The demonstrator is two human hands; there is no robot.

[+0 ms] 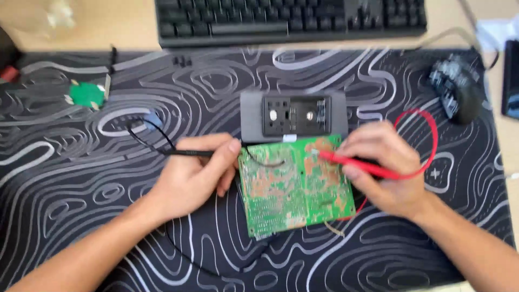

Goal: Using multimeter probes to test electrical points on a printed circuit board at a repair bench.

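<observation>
A green circuit board (294, 186) lies solder side up in the middle of the patterned mat. My left hand (192, 176) grips a black test probe (189, 153), its tip at the board's upper left corner. In my right hand (386, 167) is a red test probe (354, 165), with its tip touching the board's upper right area. Just behind the board sits a dark grey box (294, 114) with a recessed compartment. The red lead (427, 127) loops up behind my right hand. The black lead (143, 135) curls away to the left.
A black and grey patterned mat (81, 178) covers the desk. A black keyboard (292, 19) lies at the back and a black mouse (457, 89) at the right. A small green board (86, 93) sits at the left. A dark device edge (511, 78) shows far right.
</observation>
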